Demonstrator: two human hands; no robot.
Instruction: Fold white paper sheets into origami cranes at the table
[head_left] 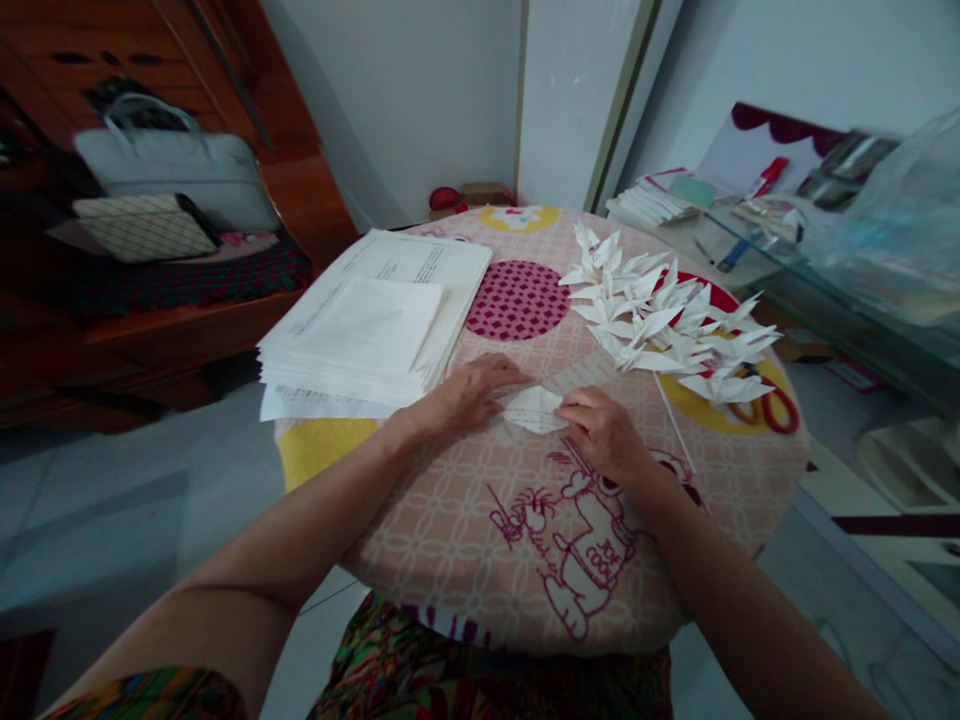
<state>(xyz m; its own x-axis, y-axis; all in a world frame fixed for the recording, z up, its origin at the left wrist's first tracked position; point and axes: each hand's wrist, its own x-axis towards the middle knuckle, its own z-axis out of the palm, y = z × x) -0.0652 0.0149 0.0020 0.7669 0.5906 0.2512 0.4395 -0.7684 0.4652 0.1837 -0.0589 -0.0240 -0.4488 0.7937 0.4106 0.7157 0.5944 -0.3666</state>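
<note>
A small folded piece of white paper (534,410) with faint printed lines lies low over the cloth between my hands. My left hand (466,394) has its fingers curled together at the paper's left edge. At the right edge, my right hand (606,432) pinches the paper between thumb and fingers. Just behind it a clear ruler (581,372) lies on the table, partly hidden. Many folded paper cranes (645,315) are bunched at the right. To the left is a stack of printed paper (315,300) topped by smaller white sheets (379,325).
The round table has a patterned cloth (450,530). Scissors with red handles (780,408) stick out under the cranes, near a thin white stick (675,425). A glass-topped table (847,310) stands at the right, a wooden bench with bags (180,165) at the left.
</note>
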